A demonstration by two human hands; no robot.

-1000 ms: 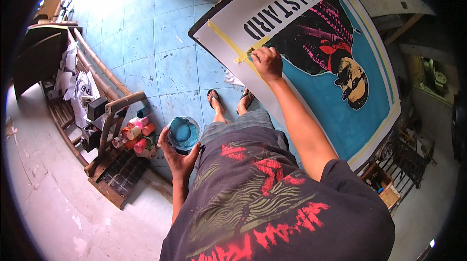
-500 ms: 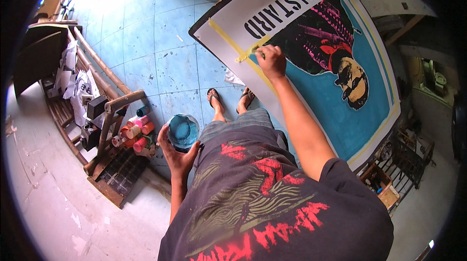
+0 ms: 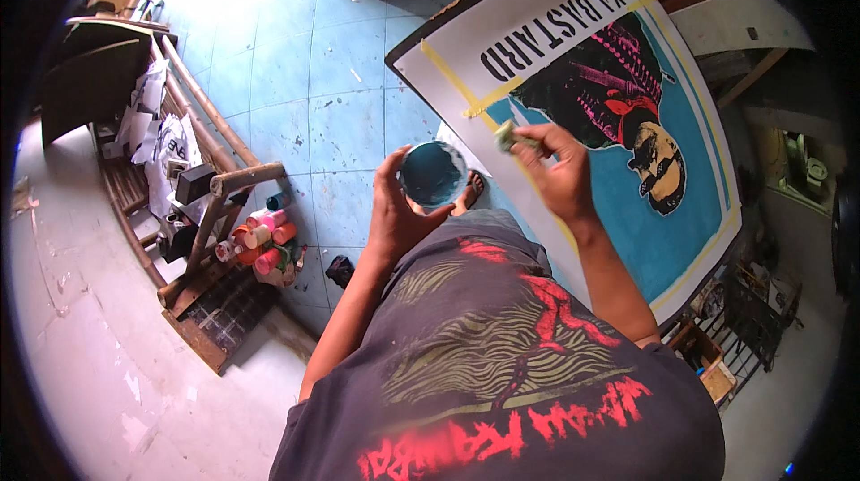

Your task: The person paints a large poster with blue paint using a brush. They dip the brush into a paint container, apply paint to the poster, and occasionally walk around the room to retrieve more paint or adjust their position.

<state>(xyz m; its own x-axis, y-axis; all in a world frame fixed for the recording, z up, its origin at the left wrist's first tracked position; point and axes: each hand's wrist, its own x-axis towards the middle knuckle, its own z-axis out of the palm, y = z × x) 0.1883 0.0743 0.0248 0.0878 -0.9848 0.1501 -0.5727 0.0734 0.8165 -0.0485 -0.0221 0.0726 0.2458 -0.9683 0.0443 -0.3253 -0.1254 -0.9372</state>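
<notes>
My left hand (image 3: 391, 212) is wrapped round a round, clear-walled tub (image 3: 460, 164) of dark teal-blue paint (image 3: 432, 178), tipped so that its inside shows. In my right hand (image 3: 557, 178), fingertips pinch a small pale-greenish piece that looks like a sponge (image 3: 504, 135). It hangs above the near-left border of a large poster (image 3: 537, 199), to the right of the tub. On the poster is a dark and pink printed figure (image 3: 618, 96) on a teal-blue ground (image 3: 685, 253). Yellow masking tape (image 3: 445, 72) edges the painted area, and black block lettering runs along its far side.
Several pink, orange and blue bottles (image 3: 269, 237) stand at the left, beside a bamboo bench (image 3: 202, 167) loaded with papers (image 3: 166, 154). The floor is blue tile (image 3: 336, 132). A wooden box (image 3: 699, 347) and a dark metal rack (image 3: 752, 324) lie right of the poster.
My right hand has drawn back from the taped corner toward me, lifting the sponge off the poster. My left hand has brought the paint tub up and right, nearer to it.
</notes>
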